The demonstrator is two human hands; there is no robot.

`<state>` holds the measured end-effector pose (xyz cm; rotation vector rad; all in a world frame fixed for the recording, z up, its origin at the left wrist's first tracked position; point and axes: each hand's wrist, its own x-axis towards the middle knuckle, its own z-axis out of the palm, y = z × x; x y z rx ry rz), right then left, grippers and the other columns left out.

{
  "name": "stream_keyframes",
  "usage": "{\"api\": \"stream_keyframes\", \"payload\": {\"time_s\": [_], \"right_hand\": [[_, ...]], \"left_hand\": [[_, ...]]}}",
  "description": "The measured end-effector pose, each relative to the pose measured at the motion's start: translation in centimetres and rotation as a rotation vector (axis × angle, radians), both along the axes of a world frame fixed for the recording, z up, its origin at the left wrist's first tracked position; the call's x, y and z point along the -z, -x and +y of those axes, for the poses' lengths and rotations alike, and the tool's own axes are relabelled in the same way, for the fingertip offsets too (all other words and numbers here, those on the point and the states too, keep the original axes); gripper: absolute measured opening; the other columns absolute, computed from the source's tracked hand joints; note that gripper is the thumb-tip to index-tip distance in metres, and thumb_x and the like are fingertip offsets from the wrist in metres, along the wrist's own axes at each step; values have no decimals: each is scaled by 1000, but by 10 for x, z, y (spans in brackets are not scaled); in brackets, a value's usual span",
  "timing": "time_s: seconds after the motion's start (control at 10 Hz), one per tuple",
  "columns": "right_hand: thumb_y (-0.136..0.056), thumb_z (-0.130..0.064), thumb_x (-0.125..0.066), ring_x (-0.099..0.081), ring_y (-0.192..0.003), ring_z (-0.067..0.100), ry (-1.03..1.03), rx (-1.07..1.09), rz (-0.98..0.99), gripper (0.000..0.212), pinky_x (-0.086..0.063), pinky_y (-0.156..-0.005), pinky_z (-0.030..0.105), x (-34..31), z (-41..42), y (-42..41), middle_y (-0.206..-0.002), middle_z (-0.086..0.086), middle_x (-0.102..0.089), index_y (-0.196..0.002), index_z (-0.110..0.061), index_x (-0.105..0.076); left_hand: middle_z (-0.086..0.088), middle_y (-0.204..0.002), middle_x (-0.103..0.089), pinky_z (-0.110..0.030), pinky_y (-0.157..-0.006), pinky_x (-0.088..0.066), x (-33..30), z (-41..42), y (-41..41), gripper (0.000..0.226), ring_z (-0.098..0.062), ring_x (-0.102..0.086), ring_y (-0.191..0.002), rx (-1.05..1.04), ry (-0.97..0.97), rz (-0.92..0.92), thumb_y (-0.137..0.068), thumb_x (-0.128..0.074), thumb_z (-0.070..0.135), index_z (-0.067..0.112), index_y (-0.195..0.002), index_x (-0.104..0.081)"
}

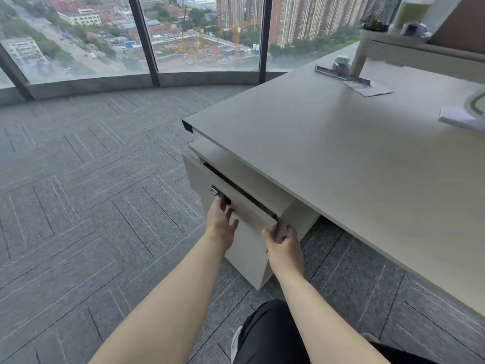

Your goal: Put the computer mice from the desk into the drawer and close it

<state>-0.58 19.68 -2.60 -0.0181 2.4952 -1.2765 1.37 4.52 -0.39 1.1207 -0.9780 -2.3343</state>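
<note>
A pale grey drawer cabinet (252, 248) stands under the left end of the desk (328, 158). Its top drawer (236, 200) is slightly ajar, with a thin dark gap along its upper edge. A small lock (219, 194) sits on the drawer front. My left hand (221, 222) rests flat against the drawer front just below the lock, fingers spread. My right hand (284, 245) wraps around the drawer's right corner. No computer mouse shows on the desk, and the drawer's inside is hidden.
On the desk's far side lie a metal clip with papers (349, 77) and a white and green item (469, 111) at the right edge. A raised shelf (420, 51) holds small objects. Grey carpet (91, 206) and tall windows lie to the left. My dark-clothed knee (270, 334) is below.
</note>
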Motion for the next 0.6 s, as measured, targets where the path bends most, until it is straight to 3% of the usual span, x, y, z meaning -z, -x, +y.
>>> {"api": "stream_keyframes", "payload": {"time_s": [0.1,0.2,0.3,0.4,0.5,0.6], "right_hand": [[-88,-56,-58,-60,-118,31,33,28,-6,76,-53,-91,46,1,-1,11,-140,12,-56,-148,-16,-34],[-89,-56,-59,-57,-123,31,54,28,-15,71,-51,-94,45,0,2,22,-142,10,-54,-145,-17,-38],[-90,-51,-61,-61,-115,30,47,-4,17,52,-52,-88,42,-1,3,29,-133,6,-61,-130,-21,-48],[-91,-50,-59,-65,-107,28,49,-25,50,36,-55,-84,45,-1,3,27,-126,2,-65,-115,-24,-51],[-93,-47,-57,-65,-109,29,42,-42,4,41,-54,-84,42,-2,5,24,-126,5,-66,-125,-22,-49],[-93,-39,-56,-64,-107,28,-26,-46,-22,48,-53,-82,38,-4,11,16,-124,6,-66,-135,-18,-49]], "left_hand": [[4,-126,-59,-44,-105,-33,2,-1,14,25,-18,-49,-129,34,-5,7,-96,-39,35,23,-89,-60],[7,-134,-55,-45,-108,-32,1,-2,25,33,-19,-43,-135,69,-7,19,-96,-36,40,22,-107,-62],[7,-138,-51,-44,-108,-32,2,-2,31,34,-19,-39,-139,73,-1,18,-97,-33,44,25,-106,-60],[6,-145,-46,-45,-109,-31,6,-2,29,40,-19,-38,-140,74,-7,15,-98,-30,44,23,-120,-55],[5,-152,-40,-44,-110,-30,11,-4,25,53,-22,-40,-139,79,4,5,-99,-28,45,17,-141,-45],[-2,-143,-49,-43,-106,-38,14,6,12,53,-26,-49,-130,87,63,-113,-100,-31,42,11,-141,-44]]}}
